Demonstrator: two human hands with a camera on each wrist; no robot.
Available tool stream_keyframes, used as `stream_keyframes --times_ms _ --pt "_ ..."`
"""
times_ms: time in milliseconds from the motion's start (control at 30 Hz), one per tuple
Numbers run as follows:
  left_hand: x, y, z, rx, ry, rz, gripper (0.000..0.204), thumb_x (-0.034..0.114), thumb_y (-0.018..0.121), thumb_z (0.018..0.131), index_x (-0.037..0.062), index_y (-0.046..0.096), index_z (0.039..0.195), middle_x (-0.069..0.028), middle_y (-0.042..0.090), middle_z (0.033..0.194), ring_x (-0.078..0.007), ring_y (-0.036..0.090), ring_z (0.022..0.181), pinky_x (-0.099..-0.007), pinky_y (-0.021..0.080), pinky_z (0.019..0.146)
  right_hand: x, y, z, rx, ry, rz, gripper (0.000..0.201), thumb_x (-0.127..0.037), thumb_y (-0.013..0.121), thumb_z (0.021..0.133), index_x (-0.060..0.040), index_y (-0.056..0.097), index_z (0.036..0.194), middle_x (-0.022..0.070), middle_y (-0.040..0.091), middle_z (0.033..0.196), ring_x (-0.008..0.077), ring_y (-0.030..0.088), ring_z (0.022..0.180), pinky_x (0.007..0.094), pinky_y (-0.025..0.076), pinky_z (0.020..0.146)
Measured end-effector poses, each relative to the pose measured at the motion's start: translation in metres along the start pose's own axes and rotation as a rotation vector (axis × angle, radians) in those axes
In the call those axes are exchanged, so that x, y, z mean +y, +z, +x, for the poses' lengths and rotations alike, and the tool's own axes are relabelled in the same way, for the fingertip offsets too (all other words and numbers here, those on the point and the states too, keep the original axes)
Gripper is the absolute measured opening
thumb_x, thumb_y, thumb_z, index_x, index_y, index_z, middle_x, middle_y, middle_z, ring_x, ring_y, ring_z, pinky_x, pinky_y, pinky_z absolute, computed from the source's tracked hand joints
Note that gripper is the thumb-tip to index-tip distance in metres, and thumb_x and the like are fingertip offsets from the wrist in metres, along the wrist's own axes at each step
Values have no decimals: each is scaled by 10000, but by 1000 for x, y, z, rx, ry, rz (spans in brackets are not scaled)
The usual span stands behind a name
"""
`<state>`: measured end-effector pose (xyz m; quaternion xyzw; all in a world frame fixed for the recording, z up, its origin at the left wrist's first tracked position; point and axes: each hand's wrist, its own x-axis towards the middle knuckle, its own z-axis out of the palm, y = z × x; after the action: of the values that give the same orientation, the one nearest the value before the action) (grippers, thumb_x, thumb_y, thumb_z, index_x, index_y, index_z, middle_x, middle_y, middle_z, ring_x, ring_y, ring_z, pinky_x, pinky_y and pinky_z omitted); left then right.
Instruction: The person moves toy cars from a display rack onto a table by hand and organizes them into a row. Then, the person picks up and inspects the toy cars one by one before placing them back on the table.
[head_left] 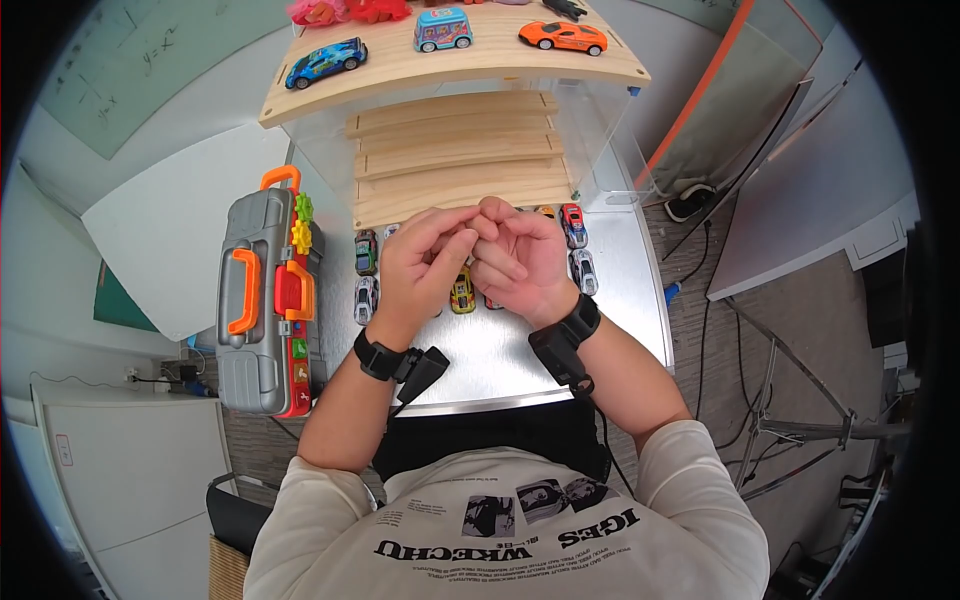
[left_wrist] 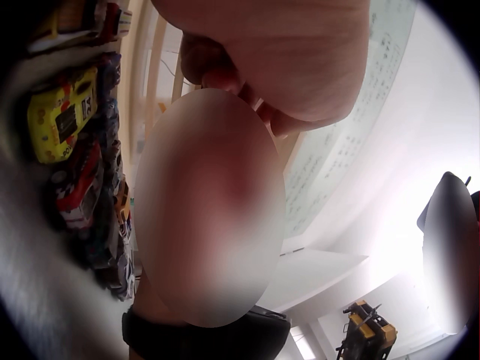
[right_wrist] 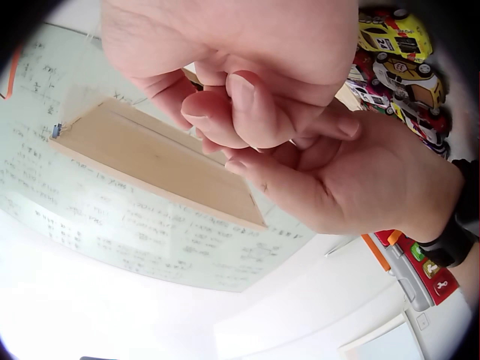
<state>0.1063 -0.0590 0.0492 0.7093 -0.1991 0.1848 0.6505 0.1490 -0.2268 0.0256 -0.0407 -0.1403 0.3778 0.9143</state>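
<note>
Both bare hands meet over a metal tabletop (head_left: 500, 365), above rows of small toy cars. In the head view, the left hand (head_left: 425, 262) touches the right hand (head_left: 525, 262) at the fingers. The right wrist view shows the right hand's fingers (right_wrist: 259, 120) loosely curled, with the left hand (right_wrist: 367, 176) against them from the side. No object shows between the hands. A yellow toy car (head_left: 462, 292) stands just below them, partly covered. More cars sit at the sides, among them a red and blue one (head_left: 573, 226) and a silver one (head_left: 367, 298).
A wooden stepped rack (head_left: 455, 160) stands behind the cars. On the upper wooden shelf (head_left: 390, 80) are a blue car (head_left: 327, 62), a toy bus (head_left: 443, 30) and an orange car (head_left: 563, 38). A grey toy toolbox (head_left: 250, 345) with orange handles stands at the left.
</note>
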Motion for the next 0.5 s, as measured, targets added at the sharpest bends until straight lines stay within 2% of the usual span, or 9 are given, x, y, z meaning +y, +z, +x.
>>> stream_keyframes --times_ms 133,200,233,300,400,500 --pt "-2 -1 -1 6 1 -18 280 -45 656 944 -32 713 1218 -55 699 993 -47 604 747 -185 451 612 0 1 0 -30 1 -20 230 -145 495 960 -38 628 1113 61 616 933 137 416 462 302 342 445" --pt "-8 -3 -2 -7 67 -3 326 -70 660 906 -26 716 1224 -47 674 948 -39 548 681 -190 416 587 0 2 -1 -30 0 -45 225 -144 492 955 -40 621 1108 56 601 917 136 416 462 303 342 443" --pt "-8 -4 -3 -7 67 -3 326 -70 660 906 -26 716 1224 -47 674 948 -39 548 681 -190 416 587 1 4 -1 -29 -1 -39 216 -145 488 955 -40 616 1094 56 595 910 135 416 462 301 340 439" --pt "-7 -8 -5 -85 41 45 377 -102 626 927 -47 680 1296 -53 649 1058 -48 582 824 -184 451 710 1 4 0 -28 -1 -35 207 -145 484 955 -40 611 1081 56 589 902 135 416 462 299 338 434" --pt "-7 -8 -3 -101 57 51 389 -102 644 910 -51 681 1294 -56 647 1043 -49 562 775 -181 441 688 2 3 0 -66 7 51 188 -131 489 949 -36 605 1062 59 576 889 134 418 462 293 338 425" --pt "-5 -4 -2 -85 85 89 392 -94 660 905 -54 680 1294 -60 643 1022 -52 552 750 -181 437 680 4 6 0 -24 3 158 167 -96 501 937 -23 603 1048 62 569 881 136 413 461 282 341 429"
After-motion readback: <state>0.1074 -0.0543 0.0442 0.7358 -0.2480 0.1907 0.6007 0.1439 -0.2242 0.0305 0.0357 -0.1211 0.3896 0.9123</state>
